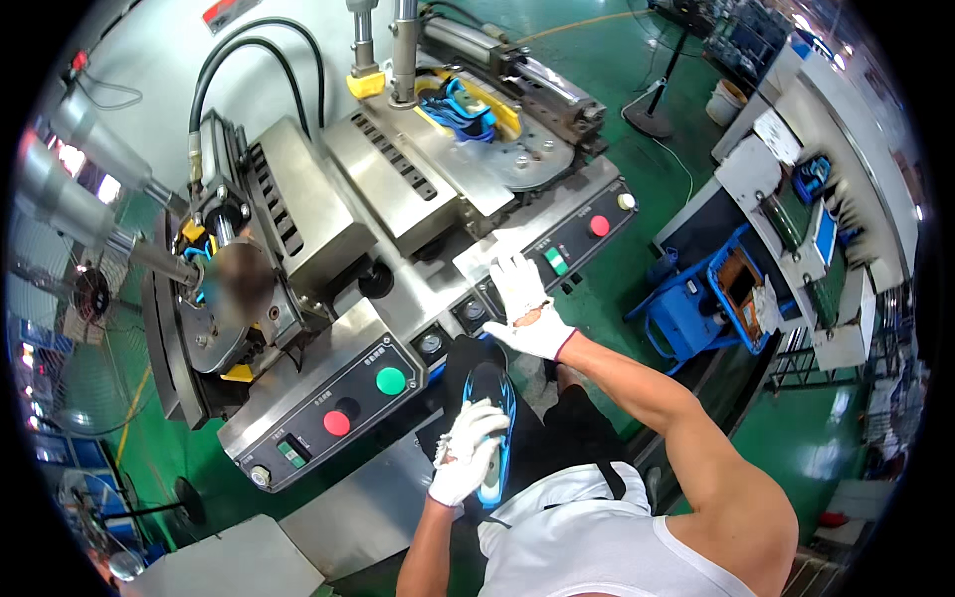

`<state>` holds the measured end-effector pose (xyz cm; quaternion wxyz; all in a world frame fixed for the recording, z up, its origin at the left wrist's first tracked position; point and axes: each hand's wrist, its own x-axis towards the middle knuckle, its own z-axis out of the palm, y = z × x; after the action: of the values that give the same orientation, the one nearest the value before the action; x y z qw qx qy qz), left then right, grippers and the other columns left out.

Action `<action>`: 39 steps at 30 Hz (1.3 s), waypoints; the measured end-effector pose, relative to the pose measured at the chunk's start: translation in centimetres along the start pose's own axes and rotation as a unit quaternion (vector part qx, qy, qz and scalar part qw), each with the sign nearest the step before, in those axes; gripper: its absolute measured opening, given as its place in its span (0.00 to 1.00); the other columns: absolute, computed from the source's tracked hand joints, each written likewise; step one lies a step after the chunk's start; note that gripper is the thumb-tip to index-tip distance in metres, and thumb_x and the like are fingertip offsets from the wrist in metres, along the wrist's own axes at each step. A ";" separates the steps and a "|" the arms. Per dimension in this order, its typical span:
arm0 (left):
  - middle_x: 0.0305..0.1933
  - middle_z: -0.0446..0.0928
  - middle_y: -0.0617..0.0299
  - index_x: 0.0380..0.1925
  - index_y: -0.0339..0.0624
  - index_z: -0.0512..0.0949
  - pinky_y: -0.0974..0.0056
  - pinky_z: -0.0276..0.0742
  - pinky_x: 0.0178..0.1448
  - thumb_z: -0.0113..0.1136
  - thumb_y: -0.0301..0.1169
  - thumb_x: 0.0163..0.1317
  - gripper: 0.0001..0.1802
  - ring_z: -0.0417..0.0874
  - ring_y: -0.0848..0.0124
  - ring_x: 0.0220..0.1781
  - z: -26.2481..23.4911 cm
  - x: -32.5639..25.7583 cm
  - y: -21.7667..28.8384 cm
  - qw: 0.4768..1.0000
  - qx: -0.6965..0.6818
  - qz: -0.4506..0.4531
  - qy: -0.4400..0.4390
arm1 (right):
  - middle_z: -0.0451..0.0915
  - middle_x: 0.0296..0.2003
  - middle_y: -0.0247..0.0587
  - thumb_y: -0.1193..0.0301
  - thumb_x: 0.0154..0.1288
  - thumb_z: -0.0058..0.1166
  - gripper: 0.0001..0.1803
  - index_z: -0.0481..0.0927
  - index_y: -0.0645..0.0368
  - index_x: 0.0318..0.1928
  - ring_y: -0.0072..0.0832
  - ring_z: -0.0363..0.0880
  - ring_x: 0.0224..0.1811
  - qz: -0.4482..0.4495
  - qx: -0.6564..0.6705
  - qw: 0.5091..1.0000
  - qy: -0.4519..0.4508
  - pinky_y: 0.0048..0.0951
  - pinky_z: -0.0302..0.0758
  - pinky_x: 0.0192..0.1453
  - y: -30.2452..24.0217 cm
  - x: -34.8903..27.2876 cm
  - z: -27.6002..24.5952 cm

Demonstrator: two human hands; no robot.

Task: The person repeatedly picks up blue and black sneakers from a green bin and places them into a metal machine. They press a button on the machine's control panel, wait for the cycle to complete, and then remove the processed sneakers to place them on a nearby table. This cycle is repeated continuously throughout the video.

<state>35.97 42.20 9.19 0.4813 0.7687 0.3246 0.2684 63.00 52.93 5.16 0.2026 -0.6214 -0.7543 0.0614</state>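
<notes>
While L hand point(466, 453) clamps blue shoe point(504, 453), R hand point(529, 310) has fingers apart nr panel point(576, 241).

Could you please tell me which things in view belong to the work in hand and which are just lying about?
Apparently in use:
left hand, gripping the blue shoe
right hand, spread over the control panel
metal machine

Apparently just standing about:
pale bucket
fan
</notes>
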 end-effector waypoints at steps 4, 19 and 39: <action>0.56 0.84 0.53 0.51 0.44 0.86 0.44 0.61 0.83 0.62 0.22 0.64 0.15 0.80 0.51 0.69 2.4 1.4 0.5 0.997 -0.002 -0.021 0.078 | 0.52 0.81 0.65 0.51 0.63 0.69 0.56 0.54 0.66 0.81 0.61 0.46 0.85 0.039 0.136 0.989 0.029 0.53 0.48 0.87 -1.4 -6.9 -3.8; 0.68 0.73 0.44 0.62 0.47 0.81 0.30 0.55 0.82 0.71 0.20 0.53 0.33 0.72 0.38 0.73 21.2 18.0 24.5 0.906 -0.107 0.394 -0.113 | 0.66 0.75 0.58 0.55 0.57 0.77 0.59 0.55 0.66 0.79 0.47 0.70 0.74 0.376 0.053 0.813 0.442 0.45 0.69 0.77 -1.3 -27.5 -16.4; 0.58 0.84 0.48 0.58 0.40 0.82 0.50 0.81 0.65 0.68 0.30 0.68 0.19 0.84 0.48 0.61 15.6 6.1 2.9 0.981 0.068 -0.048 -0.177 | 0.84 0.33 0.36 0.22 0.56 0.61 0.53 0.90 0.66 0.51 0.22 0.77 0.30 0.719 -0.030 0.605 0.341 0.32 0.72 0.33 56.7 -50.6 -42.9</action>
<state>51.88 37.02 6.38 0.4903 0.8183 0.2884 0.0825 138.53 9.94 13.10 0.3170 -0.9453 0.0578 -0.0512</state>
